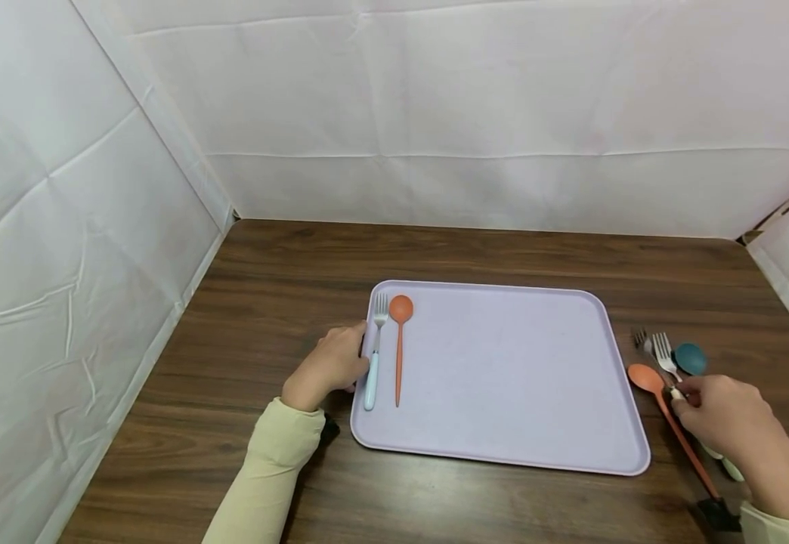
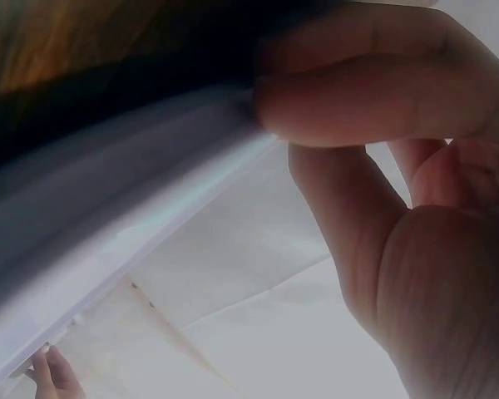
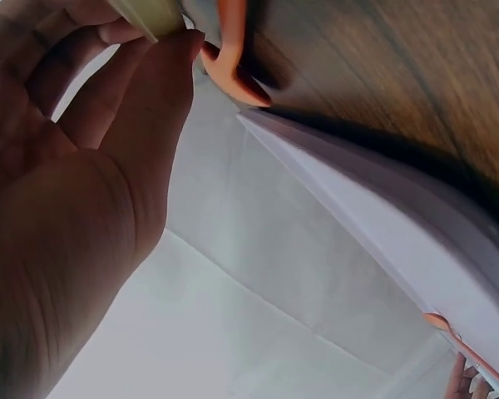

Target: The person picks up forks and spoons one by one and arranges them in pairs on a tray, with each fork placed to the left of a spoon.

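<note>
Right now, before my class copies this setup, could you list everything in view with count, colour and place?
Table: one, brown wood-grain, beneath everything.
Sheeting: count unclear, white, behind and both sides.
Tray: one, lavender, mid-table.
Tray fork: one, silver with light-blue handle, tray's left end.
Tray spoon: one, orange, right of that fork.
Loose forks: two, silver-headed, right of tray.
Loose orange spoon: one, orange, right of tray.
Teal spoon: one, right of loose forks, handle hidden.
Green handle end: at least one, pale green, right of loose orange spoon.
Black pieces: two, black, by the wrists.
Sleeves: two, pale yellow, on both arms.
Left hand: one, bare, holding tray's left edge.
Right hand: one, bare, pinching a pale handle.
</note>
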Motion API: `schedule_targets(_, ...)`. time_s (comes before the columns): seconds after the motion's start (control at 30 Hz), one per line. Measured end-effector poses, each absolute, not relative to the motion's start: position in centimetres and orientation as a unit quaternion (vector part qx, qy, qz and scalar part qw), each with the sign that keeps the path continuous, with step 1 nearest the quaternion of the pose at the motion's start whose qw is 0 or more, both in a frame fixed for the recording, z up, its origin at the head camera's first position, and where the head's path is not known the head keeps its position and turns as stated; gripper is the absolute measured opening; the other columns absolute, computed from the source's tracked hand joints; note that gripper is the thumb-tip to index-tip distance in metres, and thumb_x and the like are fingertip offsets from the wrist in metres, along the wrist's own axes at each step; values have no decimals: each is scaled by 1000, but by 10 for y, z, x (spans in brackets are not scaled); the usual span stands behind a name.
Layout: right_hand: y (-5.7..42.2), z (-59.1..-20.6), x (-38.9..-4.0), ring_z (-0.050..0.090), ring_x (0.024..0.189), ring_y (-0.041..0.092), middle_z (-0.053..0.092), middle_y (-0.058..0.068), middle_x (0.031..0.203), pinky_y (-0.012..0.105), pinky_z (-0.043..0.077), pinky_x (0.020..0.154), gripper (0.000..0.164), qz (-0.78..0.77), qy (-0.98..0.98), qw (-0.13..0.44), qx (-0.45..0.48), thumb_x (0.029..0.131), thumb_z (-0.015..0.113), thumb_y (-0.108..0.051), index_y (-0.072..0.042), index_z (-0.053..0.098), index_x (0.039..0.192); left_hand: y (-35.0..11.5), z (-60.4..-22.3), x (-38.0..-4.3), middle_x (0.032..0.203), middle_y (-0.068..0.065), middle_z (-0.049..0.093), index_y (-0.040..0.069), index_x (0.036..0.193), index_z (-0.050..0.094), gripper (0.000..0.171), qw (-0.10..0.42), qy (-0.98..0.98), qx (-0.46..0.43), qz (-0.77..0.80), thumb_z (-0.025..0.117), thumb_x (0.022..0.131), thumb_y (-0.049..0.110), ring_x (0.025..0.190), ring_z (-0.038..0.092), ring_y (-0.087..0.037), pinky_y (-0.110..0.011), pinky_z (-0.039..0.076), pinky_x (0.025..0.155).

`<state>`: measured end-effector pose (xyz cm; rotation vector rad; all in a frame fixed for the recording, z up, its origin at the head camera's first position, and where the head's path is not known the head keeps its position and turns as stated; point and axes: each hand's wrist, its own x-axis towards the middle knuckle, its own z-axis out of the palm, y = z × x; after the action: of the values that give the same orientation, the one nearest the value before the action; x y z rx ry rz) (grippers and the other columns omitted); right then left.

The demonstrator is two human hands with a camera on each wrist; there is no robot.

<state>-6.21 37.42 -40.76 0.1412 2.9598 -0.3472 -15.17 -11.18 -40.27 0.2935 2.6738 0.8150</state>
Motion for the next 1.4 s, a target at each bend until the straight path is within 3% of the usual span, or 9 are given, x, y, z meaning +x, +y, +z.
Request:
schedule_targets(0.3, 362, -401, -58, 58, 70, 37, 65, 9, 77, 47, 41, 52, 30, -138, 988, 41, 57, 78, 64, -22, 4, 64, 93, -111, -402, -152, 97, -17, 55, 3, 121, 50, 36, 164, 937, 99, 293, 54, 85, 1, 45, 56, -14, -25, 47, 39)
schedule_targets(0.73, 349, -393, -56, 58, 72, 32, 64, 8, 85, 41, 40, 46, 35, -149, 986, 42, 64, 81, 65, -33, -4, 62, 100, -111, -403, -151, 95, -17, 53, 4, 119, 52, 34, 168, 935, 101, 296, 53, 85, -2, 46, 56, -15, -25, 47, 39)
schedule_targets(1.23, 327, -388, -53, 58, 67, 19, 61, -3, 76, 37, 41, 49, 31, -173, 985, -18, 14, 78, 73, -35, -8, 66, 92, -112, -405, -151, 93, -16, 52, 3, 112, 52, 27, 162, 936, 109, 294, 53, 85, -1, 46, 55, -15, -24, 47, 39)
schedule_targets(1.4, 319, -388, -56, 54, 62, 12, 57, -5, 70, 32, 38, 50, 22, -175, 983, -53, -11, 75, 76, -26, -9, 67, 86, -112, -405, -151, 94, -17, 52, 3, 112, 52, 27, 163, 936, 109, 294, 52, 85, -1, 46, 55, -15, -25, 47, 39)
